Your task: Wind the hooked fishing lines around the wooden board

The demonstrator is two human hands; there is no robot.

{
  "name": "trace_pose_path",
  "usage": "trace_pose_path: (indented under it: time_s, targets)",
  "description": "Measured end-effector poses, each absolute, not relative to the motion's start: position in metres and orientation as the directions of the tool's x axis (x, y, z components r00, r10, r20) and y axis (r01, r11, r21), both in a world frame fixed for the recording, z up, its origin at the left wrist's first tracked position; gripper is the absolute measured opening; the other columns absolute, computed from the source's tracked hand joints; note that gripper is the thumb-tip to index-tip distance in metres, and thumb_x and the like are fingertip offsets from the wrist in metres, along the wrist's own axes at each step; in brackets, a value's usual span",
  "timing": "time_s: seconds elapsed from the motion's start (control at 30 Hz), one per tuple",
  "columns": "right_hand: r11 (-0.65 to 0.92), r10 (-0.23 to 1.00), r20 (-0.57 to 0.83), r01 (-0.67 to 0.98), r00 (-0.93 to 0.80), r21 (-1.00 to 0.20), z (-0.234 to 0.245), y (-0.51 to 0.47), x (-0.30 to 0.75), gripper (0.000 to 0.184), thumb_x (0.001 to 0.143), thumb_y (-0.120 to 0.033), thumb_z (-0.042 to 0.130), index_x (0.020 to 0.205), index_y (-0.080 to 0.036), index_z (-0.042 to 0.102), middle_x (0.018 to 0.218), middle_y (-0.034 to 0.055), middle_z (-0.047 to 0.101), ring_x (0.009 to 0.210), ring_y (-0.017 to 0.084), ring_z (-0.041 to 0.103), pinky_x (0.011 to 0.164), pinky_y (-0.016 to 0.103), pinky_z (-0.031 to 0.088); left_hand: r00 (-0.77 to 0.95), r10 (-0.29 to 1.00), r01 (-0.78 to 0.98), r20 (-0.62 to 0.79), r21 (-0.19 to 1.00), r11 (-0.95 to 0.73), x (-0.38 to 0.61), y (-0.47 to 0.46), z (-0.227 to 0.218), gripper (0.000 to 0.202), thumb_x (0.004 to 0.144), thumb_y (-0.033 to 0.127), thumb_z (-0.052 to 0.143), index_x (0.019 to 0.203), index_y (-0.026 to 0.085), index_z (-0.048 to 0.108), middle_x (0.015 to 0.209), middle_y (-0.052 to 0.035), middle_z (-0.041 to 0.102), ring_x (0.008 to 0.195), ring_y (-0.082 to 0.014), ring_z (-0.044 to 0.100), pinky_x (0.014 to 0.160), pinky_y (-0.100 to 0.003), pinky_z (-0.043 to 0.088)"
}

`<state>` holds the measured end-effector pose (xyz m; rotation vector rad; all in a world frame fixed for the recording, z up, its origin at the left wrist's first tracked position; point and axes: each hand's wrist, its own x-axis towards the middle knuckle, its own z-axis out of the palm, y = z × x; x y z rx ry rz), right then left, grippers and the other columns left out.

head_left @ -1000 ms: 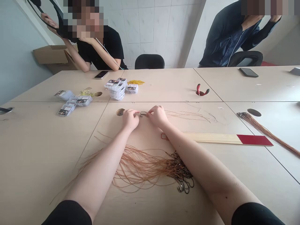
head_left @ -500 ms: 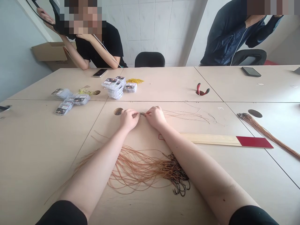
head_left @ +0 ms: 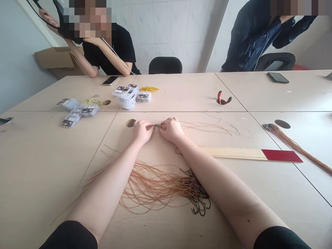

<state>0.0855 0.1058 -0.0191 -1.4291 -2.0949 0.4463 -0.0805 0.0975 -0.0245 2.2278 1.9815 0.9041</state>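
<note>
My left hand [head_left: 143, 130] and my right hand [head_left: 171, 128] rest close together on the beige table [head_left: 181, 90], fingers pinched around a small dark fish hook [head_left: 157, 126] held between them. Thin brown line [head_left: 207, 127] trails to the right from the hook. Between my forearms lies a bundle of brown lines [head_left: 153, 186] ending in several dark hooks [head_left: 199, 204].
A long pale strip with a red end [head_left: 249, 154] lies right of my arm. Another tied bundle [head_left: 293, 145] sits far right. Small clear boxes [head_left: 128, 94], more boxes [head_left: 75, 112], phones [head_left: 110, 80] [head_left: 278, 77] and a red-handled tool [head_left: 223, 99] lie farther off. Two people sit opposite.
My hands have closed in on the hook, fingertips now nearly touching. The view has shifted slightly; nothing else on the table moved.
</note>
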Motion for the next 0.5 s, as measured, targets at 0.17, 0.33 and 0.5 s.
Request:
trace_pose_path:
  time_s: [0.17,0.33,0.5]
  targets:
    - [0.388,0.921,0.259,0.734,-0.291,-0.558,-0.0183,0.1052,0.0862,0.02,0.075,-0.028,0.05,0.084,-0.023,0.067,0.093,0.0045,0.059,0.099,0.023,0.041,0.079,0.032,0.038,0.013,0.924,0.905,0.381,0.388,-0.173,-0.0802,0.0977,-0.0241,0.018,0.075,0.031,0.055,0.082,0.022,0.07,0.093,-0.0024,0.067,0.093,-0.0223,0.056,0.087,-0.034,0.041]
    - [0.397,0.917,0.266,0.73,-0.297,-0.555,-0.0179,0.1041,0.0863,0.019,0.074,-0.027,0.05,0.084,-0.024,0.066,0.094,0.0036,0.059,0.099,0.023,0.041,0.079,0.032,0.038,0.021,0.92,0.901,0.391,0.392,-0.187,-0.0784,0.096,-0.0217,0.024,0.077,0.034,0.052,0.089,0.021,0.069,0.094,-0.0035,0.067,0.094,-0.0232,0.055,0.088,-0.035,0.04]
    - [0.383,0.923,0.268,0.74,-0.278,-0.553,-0.0178,0.1037,0.0859,0.026,0.075,-0.034,0.051,0.092,-0.021,0.065,0.098,0.0059,0.058,0.101,0.024,0.041,0.08,0.032,0.037,0.057,0.918,0.891,0.392,0.395,-0.224,-0.0755,0.092,-0.0181,0.026,0.079,0.031,0.049,0.095,0.025,0.068,0.101,-0.001,0.066,0.099,-0.0224,0.053,0.09,-0.035,0.039]
